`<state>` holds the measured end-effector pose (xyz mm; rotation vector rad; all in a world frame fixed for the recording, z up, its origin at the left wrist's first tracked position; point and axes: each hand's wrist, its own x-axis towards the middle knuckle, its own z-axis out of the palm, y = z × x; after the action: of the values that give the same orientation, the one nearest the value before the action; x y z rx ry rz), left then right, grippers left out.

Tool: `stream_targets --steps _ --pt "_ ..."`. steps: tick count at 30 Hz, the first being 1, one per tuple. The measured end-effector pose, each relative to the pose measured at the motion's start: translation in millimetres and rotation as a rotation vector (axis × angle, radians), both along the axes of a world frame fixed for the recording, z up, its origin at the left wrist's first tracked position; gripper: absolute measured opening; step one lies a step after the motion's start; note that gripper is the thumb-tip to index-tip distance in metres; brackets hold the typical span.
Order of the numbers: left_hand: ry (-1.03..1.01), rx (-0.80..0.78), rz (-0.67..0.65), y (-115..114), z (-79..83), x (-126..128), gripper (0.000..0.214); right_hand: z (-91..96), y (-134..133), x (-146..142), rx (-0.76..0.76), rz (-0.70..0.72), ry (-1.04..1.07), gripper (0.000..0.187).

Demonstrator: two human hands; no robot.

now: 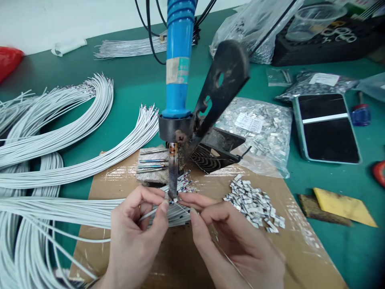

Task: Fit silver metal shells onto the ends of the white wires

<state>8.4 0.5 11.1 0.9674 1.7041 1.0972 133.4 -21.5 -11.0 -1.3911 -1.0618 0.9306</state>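
Observation:
A soldering iron [179, 52] with a blue handle hangs tip-down from a black metal bracket [224, 76]. Its dark tip [173, 176] reaches down between my hands. My left hand [135, 237] is closed, pinching a white cable [147, 214] whose end lies right by the tip. In the closed fingers of my right hand [234, 237] is a thin solder wire [232, 263], its front end close to the tip and its tail running down below the palm. A tiny whitish piece sits under the tip, partly hidden by fingertips.
Bundled white cables [75, 170] cover the left side. Small metal-and-white parts [255, 202] lie heaped on the cardboard [300, 241], with a plastic bag [255, 128] of similar parts behind. A phone [326, 128], a yellow sponge [344, 206] and a small fan [213, 154] stand around.

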Motion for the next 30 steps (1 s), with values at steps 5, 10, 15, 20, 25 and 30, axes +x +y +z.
stream_targets --steps 5,10,15,20,25,30 --pt "0.015 0.010 0.003 -0.3 -0.5 0.7 0.015 -0.7 0.2 -1.5 0.008 -0.009 0.018 0.022" --pt "0.019 0.011 0.005 0.2 -0.6 0.4 0.014 -1.6 1.1 -0.6 0.011 -0.004 0.019 0.022" --pt "0.017 0.008 -0.009 1.1 -1.4 -0.7 0.015 -3.0 1.0 -0.6 -0.017 -0.010 0.010 0.023" --pt "-0.002 0.010 -0.003 1.1 -2.0 -0.5 0.015 -2.3 0.6 -0.9 -0.017 -0.007 -0.002 0.023" --pt "0.014 0.008 0.003 0.6 -1.7 0.2 0.014 -1.9 0.5 -0.1 -0.007 -0.003 -0.001 0.022" --pt "0.008 0.009 0.003 0.5 -1.2 0.7 0.014 -1.9 0.3 -0.6 -0.016 -0.004 0.020 0.021"
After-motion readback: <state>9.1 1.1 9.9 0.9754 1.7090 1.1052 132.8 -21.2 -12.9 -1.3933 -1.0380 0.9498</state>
